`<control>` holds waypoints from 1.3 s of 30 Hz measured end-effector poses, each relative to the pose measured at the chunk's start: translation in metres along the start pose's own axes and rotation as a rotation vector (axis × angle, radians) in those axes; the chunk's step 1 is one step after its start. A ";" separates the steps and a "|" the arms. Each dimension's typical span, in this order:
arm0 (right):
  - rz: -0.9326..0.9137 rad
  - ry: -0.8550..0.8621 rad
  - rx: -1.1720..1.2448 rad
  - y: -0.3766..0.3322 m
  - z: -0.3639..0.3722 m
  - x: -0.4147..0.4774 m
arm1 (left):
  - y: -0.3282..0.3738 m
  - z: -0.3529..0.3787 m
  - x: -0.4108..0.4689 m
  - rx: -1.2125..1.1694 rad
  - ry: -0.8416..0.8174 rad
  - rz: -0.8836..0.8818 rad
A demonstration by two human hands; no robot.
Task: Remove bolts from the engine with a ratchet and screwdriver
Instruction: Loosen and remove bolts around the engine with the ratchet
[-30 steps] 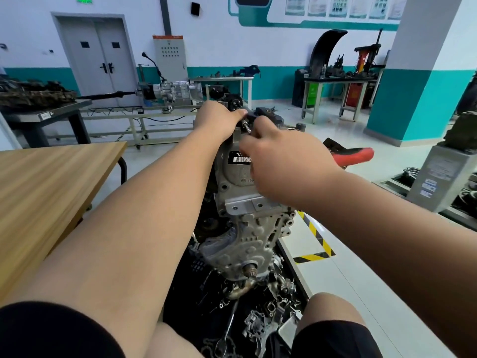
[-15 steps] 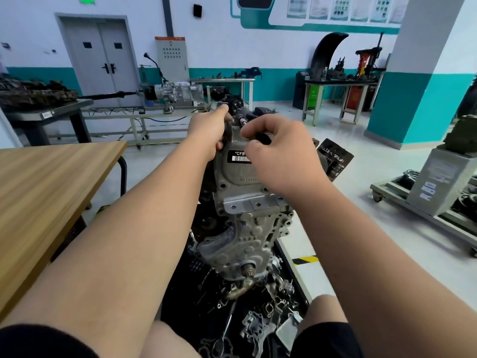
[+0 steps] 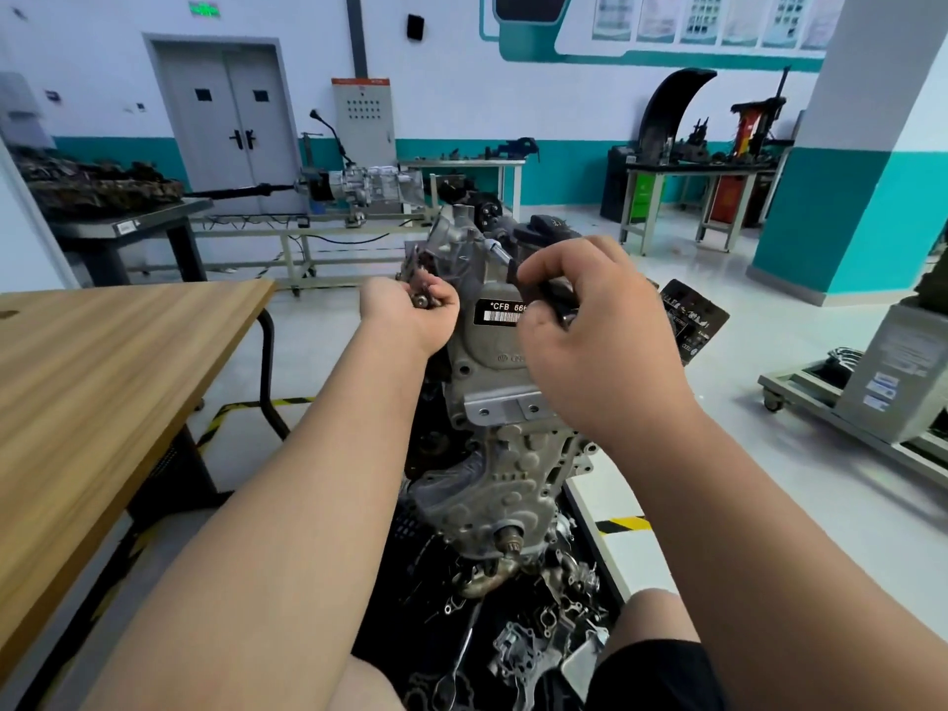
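Observation:
A grey cast engine (image 3: 508, 443) stands upright in front of me, with a black label reading CFB on its upper cover. My right hand (image 3: 590, 341) grips the dark handle of a ratchet (image 3: 544, 295) whose silver head (image 3: 500, 248) points up-left at the top of the engine. My left hand (image 3: 415, 310) is curled to the left of the engine and holds a small silver bolt (image 3: 421, 299) between its fingers. Both forearms reach forward from the bottom of the view.
A wooden table (image 3: 102, 377) stands close at the left. A black tray (image 3: 487, 633) of loose metal parts and tools lies below the engine, between my knees. A wheeled stand (image 3: 872, 402) is at the right, workbenches and a gearbox rig along the far wall.
My left hand has come off the top of the engine, moving down and left with a bolt in its fingers. My right hand stays on the ratchet handle.

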State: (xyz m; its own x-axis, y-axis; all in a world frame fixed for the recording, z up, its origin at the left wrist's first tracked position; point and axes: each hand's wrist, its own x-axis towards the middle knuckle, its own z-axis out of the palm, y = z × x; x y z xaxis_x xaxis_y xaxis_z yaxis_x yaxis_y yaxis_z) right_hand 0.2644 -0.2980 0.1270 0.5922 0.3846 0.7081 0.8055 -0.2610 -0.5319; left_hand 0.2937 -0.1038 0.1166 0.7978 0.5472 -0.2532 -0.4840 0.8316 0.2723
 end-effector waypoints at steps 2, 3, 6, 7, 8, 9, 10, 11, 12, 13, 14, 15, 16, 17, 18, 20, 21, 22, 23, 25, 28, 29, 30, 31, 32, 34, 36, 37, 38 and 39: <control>-0.042 0.048 0.079 0.004 0.000 -0.011 | -0.002 -0.012 -0.006 -0.017 -0.011 -0.019; -0.026 0.060 0.136 0.007 0.002 -0.018 | -0.003 -0.021 -0.008 0.005 -0.013 -0.021; 0.152 0.094 0.397 0.023 0.015 -0.040 | -0.008 -0.055 -0.018 0.125 -0.027 -0.043; 0.212 0.101 0.473 0.028 0.021 -0.049 | -0.011 -0.068 -0.022 0.155 -0.025 -0.053; 0.267 0.100 0.535 0.033 0.027 -0.058 | -0.013 -0.080 -0.026 0.181 -0.026 -0.058; 0.318 0.090 0.590 0.037 0.033 -0.066 | -0.016 -0.092 -0.029 0.206 -0.023 -0.058; 0.359 0.078 0.637 0.041 0.039 -0.074 | -0.018 -0.103 -0.032 0.231 -0.019 -0.059; 0.386 0.068 0.670 0.044 0.044 -0.080 | -0.020 -0.112 -0.033 0.254 -0.013 -0.060; 0.408 0.059 0.684 0.048 0.049 -0.085 | -0.023 -0.120 -0.033 0.272 -0.004 -0.061; 0.429 0.052 0.692 0.051 0.053 -0.090 | -0.025 -0.127 -0.033 0.281 0.010 -0.063; 0.451 0.047 0.696 0.054 0.056 -0.094 | -0.027 -0.133 -0.032 0.284 0.031 -0.068; 0.471 0.039 0.702 0.056 0.059 -0.097 | -0.028 -0.139 -0.030 0.287 0.060 -0.071; 0.488 0.028 0.707 0.058 0.061 -0.100 | -0.030 -0.144 -0.029 0.290 0.091 -0.072; 0.506 0.020 0.713 0.059 0.063 -0.102 | -0.032 -0.148 -0.028 0.292 0.117 -0.072; 0.521 0.018 0.716 0.060 0.064 -0.104 | -0.033 -0.152 -0.027 0.290 0.135 -0.074; 0.539 0.020 0.723 0.063 0.067 -0.107 | -0.035 -0.158 -0.026 0.294 0.143 -0.089; 0.542 0.020 0.725 0.064 0.068 -0.107 | -0.036 -0.159 -0.026 0.307 0.139 -0.096; 0.542 0.020 0.726 0.065 0.068 -0.107 | -0.037 -0.160 -0.027 0.326 0.132 -0.102; 0.540 0.023 0.721 0.066 0.069 -0.107 | -0.037 -0.160 -0.027 0.349 0.124 -0.107; 0.530 0.021 0.710 0.068 0.069 -0.107 | -0.037 -0.160 -0.028 0.393 0.107 -0.112; 0.513 0.003 0.732 0.070 0.067 -0.107 | -0.038 -0.158 -0.029 0.481 0.075 -0.106; 0.508 -0.001 0.732 0.071 0.066 -0.107 | -0.038 -0.157 -0.029 0.506 0.067 -0.103; 0.503 -0.004 0.728 0.072 0.065 -0.107 | -0.039 -0.157 -0.029 0.521 0.063 -0.101; 0.496 -0.009 0.724 0.072 0.064 -0.107 | -0.040 -0.157 -0.029 0.526 0.059 -0.099; 0.488 -0.014 0.724 0.072 0.062 -0.107 | -0.039 -0.157 -0.029 0.520 0.056 -0.104; 0.461 -0.018 0.723 0.071 0.059 -0.106 | -0.037 -0.158 -0.027 0.447 0.051 -0.148; 0.415 -0.017 0.695 0.068 0.055 -0.105 | -0.033 -0.158 -0.022 0.294 0.069 -0.195; 0.391 -0.021 0.674 0.067 0.053 -0.104 | -0.031 -0.159 -0.019 0.230 0.094 -0.195; 0.367 -0.031 0.656 0.065 0.051 -0.102 | -0.030 -0.159 -0.015 0.189 0.122 -0.181; 0.342 -0.049 0.640 0.064 0.049 -0.100 | -0.029 -0.158 -0.012 0.167 0.145 -0.163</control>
State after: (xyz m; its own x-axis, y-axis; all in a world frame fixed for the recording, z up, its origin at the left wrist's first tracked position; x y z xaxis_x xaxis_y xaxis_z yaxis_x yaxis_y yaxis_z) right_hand 0.2556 -0.3099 -0.0010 0.7951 0.4172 0.4403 0.3974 0.1902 -0.8977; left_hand 0.2407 -0.1195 -0.0349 0.7945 0.4255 -0.4332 -0.2779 0.8891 0.3637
